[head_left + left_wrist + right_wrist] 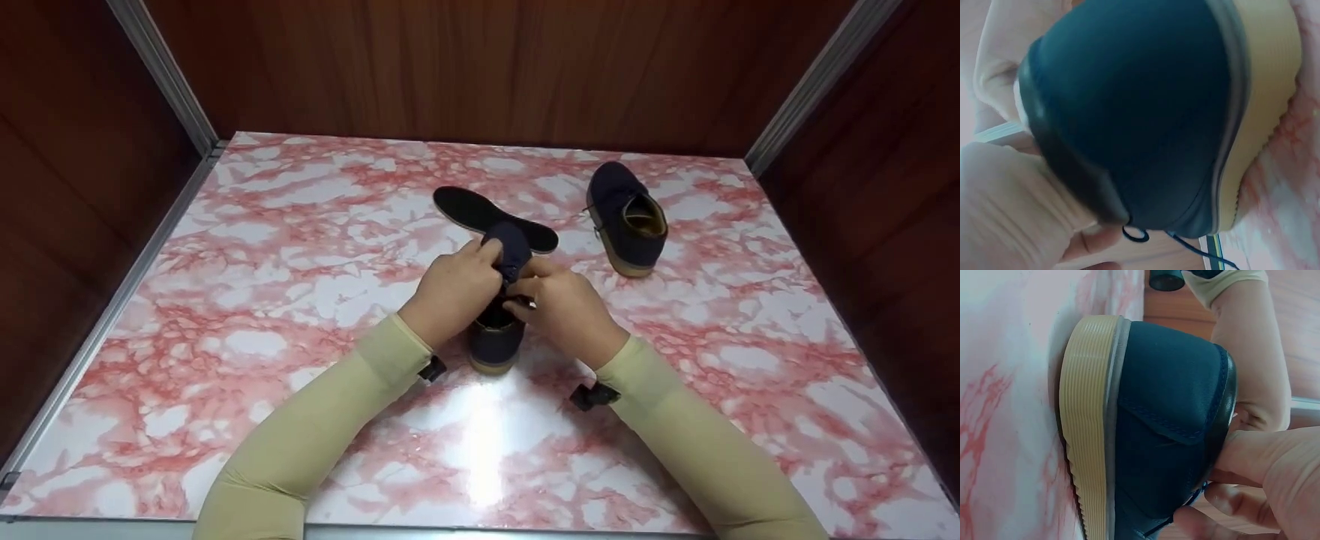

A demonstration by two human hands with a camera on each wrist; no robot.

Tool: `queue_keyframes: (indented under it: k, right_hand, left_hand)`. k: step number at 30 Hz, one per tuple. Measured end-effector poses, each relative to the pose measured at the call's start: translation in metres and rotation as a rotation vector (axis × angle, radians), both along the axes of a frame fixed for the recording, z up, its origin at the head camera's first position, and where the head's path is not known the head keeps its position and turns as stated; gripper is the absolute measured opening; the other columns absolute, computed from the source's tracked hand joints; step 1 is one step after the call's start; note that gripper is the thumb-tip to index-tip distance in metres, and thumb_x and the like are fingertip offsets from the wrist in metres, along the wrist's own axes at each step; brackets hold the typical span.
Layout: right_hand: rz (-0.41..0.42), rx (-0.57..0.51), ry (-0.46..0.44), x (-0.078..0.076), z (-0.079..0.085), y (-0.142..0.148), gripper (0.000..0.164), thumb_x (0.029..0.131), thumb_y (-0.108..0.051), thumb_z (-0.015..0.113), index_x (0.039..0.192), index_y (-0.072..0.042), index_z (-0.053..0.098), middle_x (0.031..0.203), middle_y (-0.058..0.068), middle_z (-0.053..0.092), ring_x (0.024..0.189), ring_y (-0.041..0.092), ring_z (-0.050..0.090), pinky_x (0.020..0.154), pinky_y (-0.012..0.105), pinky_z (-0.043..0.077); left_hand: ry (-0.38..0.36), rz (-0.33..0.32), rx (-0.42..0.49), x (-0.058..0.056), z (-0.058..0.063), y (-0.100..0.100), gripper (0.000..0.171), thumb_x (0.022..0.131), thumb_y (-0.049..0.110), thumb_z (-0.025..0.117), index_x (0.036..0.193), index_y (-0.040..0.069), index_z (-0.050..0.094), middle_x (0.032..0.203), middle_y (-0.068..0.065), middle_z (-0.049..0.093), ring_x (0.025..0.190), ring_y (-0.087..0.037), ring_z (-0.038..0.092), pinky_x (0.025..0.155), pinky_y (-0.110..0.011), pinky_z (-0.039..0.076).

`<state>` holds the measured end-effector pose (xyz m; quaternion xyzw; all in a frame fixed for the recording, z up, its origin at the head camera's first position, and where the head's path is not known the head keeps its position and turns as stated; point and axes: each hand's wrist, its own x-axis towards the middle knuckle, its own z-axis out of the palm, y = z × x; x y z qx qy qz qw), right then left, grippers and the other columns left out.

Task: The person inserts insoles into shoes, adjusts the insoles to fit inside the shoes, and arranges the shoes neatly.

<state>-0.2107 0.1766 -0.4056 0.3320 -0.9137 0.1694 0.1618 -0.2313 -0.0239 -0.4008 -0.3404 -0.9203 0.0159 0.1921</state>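
Shoes: numbered two, dark blue with tan soles; sat well apart on one marbled surface (247, 345).
Near shoe (496, 343): sat sole-down between both hands, pointed away.
Far shoe (619, 214): rested upright, farther off to the right.
Insole (480, 213): numbered one, black; lay just beyond the near shoe, partly hidden by its toe.
Left hand (459, 289): pinched the near shoe beside its tongue with a curled grip.
Right hand (574, 307): curled its grip over the opening's right edge, pinching there by the lace (1202, 253).
Sleeves (322, 435): counted two, pale yellow.
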Motion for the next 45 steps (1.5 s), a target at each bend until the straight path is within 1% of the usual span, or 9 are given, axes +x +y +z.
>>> queue_keyframes:
  k: [5,9,12,19,22,29,33,39,45]
  right_hand:
    - [-0.019,-0.013,-0.024,0.001,0.0,-0.001,0.019,0.093,-0.021,0.089,0.109,-0.01,0.087,0.117,0.01,0.077,0.101,0.027,0.08,0.088,0.043,0.067]
    - [-0.058,-0.032,-0.049,0.003,0.0,-0.002,0.02,0.093,-0.022,0.089,0.109,-0.011,0.086,0.118,0.008,0.077,0.102,0.026,0.08,0.088,0.043,0.067]
    - [-0.084,-0.028,-0.037,0.004,0.001,-0.004,0.021,0.093,-0.022,0.09,0.108,-0.009,0.085,0.118,0.008,0.076,0.1,0.027,0.08,0.087,0.043,0.067]
    - [-0.124,0.079,0.034,0.012,0.005,-0.01,0.017,0.095,-0.02,0.087,0.106,-0.007,0.082,0.11,0.012,0.075,0.09,0.033,0.08,0.077,0.049,0.067]
    - [-0.139,0.089,0.049,0.012,0.004,-0.012,0.017,0.094,-0.021,0.087,0.102,-0.007,0.081,0.106,0.012,0.073,0.087,0.033,0.079,0.074,0.05,0.066]
    - [-0.191,0.155,0.275,0.008,-0.009,-0.014,0.033,0.091,-0.031,0.091,0.098,-0.003,0.074,0.095,0.011,0.069,0.072,0.028,0.074,0.061,0.046,0.063]
    - [-0.201,0.155,0.356,0.004,-0.014,-0.014,0.025,0.098,-0.022,0.084,0.099,0.0,0.07,0.09,0.014,0.068,0.063,0.029,0.071,0.054,0.044,0.061]
    - [-0.162,0.11,0.309,-0.001,-0.016,-0.012,0.016,0.104,-0.012,0.073,0.103,0.002,0.066,0.087,0.02,0.07,0.063,0.035,0.073,0.056,0.047,0.062]
    - [-0.134,0.075,0.265,-0.005,-0.016,-0.011,0.01,0.107,-0.011,0.068,0.11,-0.001,0.067,0.107,0.016,0.066,0.079,0.032,0.072,0.058,0.047,0.063]
  left_hand:
    - [0.091,-0.049,-0.008,-0.001,-0.002,-0.001,0.017,0.109,0.014,0.065,0.106,0.007,0.081,0.109,-0.012,0.071,0.085,-0.029,0.074,0.066,-0.041,0.066]
    - [0.081,-0.123,-0.012,-0.003,0.0,-0.005,0.009,0.106,0.013,0.07,0.11,0.007,0.075,0.096,-0.012,0.075,0.076,-0.027,0.077,0.067,-0.041,0.065]
    - [-0.007,-0.155,0.013,-0.006,0.004,-0.009,0.009,0.106,0.012,0.068,0.111,0.005,0.07,0.091,-0.013,0.075,0.077,-0.028,0.078,0.067,-0.042,0.065]
    - [-0.349,-0.19,0.216,-0.021,0.008,-0.027,0.01,0.112,0.018,0.062,0.107,0.009,0.061,0.089,-0.007,0.069,0.081,-0.022,0.07,0.074,-0.038,0.055]
    - [-0.388,-0.182,0.244,-0.027,0.007,-0.031,0.016,0.113,0.024,0.063,0.105,0.01,0.06,0.089,-0.005,0.067,0.08,-0.02,0.064,0.074,-0.036,0.053]
    - [-0.395,-0.164,0.256,-0.025,0.006,-0.025,0.012,0.11,0.018,0.062,0.104,0.008,0.06,0.088,-0.006,0.066,0.075,-0.02,0.061,0.071,-0.034,0.052]
    - [-0.382,-0.155,0.253,-0.025,0.006,-0.021,0.012,0.109,0.018,0.063,0.104,0.007,0.061,0.088,-0.007,0.067,0.076,-0.022,0.063,0.072,-0.036,0.053]
    - [-0.358,-0.171,0.252,-0.024,0.004,-0.019,0.012,0.109,0.019,0.064,0.106,0.007,0.061,0.092,-0.007,0.069,0.08,-0.023,0.065,0.076,-0.041,0.057]
    - [-0.307,-0.205,0.242,-0.023,0.0,-0.018,0.01,0.106,0.012,0.068,0.107,0.005,0.06,0.092,-0.01,0.069,0.081,-0.026,0.069,0.076,-0.042,0.058]
